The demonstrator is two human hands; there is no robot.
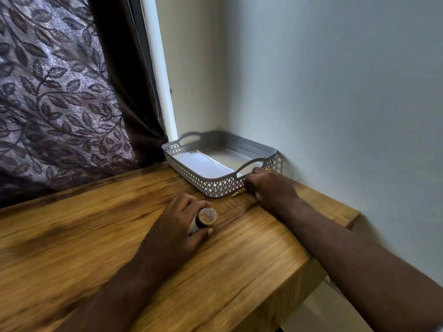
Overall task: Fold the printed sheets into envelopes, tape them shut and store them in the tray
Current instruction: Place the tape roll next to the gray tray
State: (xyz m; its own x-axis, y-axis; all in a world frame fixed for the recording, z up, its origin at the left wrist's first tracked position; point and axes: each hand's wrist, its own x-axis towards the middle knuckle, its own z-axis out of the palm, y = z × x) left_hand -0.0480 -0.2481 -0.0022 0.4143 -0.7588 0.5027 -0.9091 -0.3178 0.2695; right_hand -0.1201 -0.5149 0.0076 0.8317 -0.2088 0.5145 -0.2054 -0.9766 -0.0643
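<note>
Tightly cornered tray (215, 185); right hand (268, 185) at end, left hand (177, 226) grips roll (206, 217).

Wooden desk (107, 248) stands in a corner against a pale wall (335, 92), with a leaf-patterned curtain (60, 92) behind its far left edge. A grey perforated tray (217, 188) sits at the far corner of the desk and holds one white envelope (203, 164), lying flat. The left hand (177, 224) grips a small tape roll (206, 218) on the desk. The right hand (268, 188) rests against the tray's near handle end with its fingers (250, 180) curled; what they grip, if anything, is not discernible.
</note>
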